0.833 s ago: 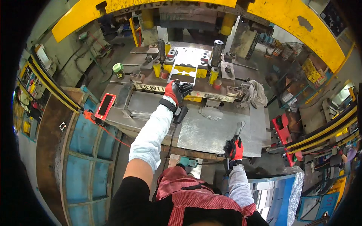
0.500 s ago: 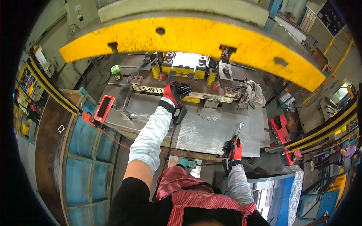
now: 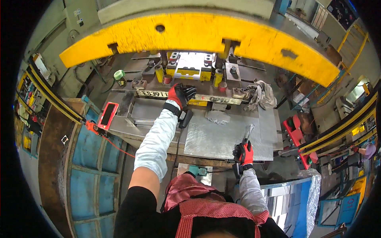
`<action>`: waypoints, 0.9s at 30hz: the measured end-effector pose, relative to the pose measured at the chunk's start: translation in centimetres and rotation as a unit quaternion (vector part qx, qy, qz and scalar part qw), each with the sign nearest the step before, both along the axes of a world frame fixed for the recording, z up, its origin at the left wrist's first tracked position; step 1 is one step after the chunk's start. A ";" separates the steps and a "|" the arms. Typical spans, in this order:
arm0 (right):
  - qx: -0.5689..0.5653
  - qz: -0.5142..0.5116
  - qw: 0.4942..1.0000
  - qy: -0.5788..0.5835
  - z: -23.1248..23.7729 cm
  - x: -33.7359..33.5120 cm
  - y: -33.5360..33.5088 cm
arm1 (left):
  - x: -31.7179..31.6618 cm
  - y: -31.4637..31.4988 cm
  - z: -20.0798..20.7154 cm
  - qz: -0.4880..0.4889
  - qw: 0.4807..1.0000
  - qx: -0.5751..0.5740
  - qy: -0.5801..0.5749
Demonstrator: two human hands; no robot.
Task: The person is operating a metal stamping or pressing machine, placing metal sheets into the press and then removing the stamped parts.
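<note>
My left hand point(image 3: 182, 94), in a red and black glove, is stretched out over the front bar point(image 3: 222, 100) of a die. Its fingers extend to the right and hold nothing visible. Beyond it stands the die's white block point(image 3: 189, 65) on a yellow base. My right hand point(image 3: 243, 153), gloved alike, is closed round a slim silvery metal tool with a rounded end point(image 3: 249, 131), which points away from me. That hand is above the near right part of a large shiny metal sheet point(image 3: 210, 137). Small grey plates point(image 3: 217, 117) lie at the sheet's far edge.
A yellow press beam point(image 3: 190, 33) spans above the die. Stacked flat metal plates point(image 3: 150, 113) lie left. A crumpled grey rag point(image 3: 262, 95) rests on the right end. A red-framed device point(image 3: 107, 116) is at the left corner, a red control stand point(image 3: 294, 139) at right.
The whole view has shifted a little. Both hands stay in about the same places against the bench, and the metal tool is still in my right hand.
</note>
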State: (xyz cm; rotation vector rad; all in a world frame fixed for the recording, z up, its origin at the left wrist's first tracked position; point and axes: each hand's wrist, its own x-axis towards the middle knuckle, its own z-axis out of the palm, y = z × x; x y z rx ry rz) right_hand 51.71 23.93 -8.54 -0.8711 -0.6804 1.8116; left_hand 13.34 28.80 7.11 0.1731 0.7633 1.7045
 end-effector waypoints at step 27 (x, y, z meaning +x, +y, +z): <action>0.171 0.070 0.968 -0.173 11.7 -7.5 0.9 | -3.1 -0.8 -1.2 -0.168 0.985 0.025 0.030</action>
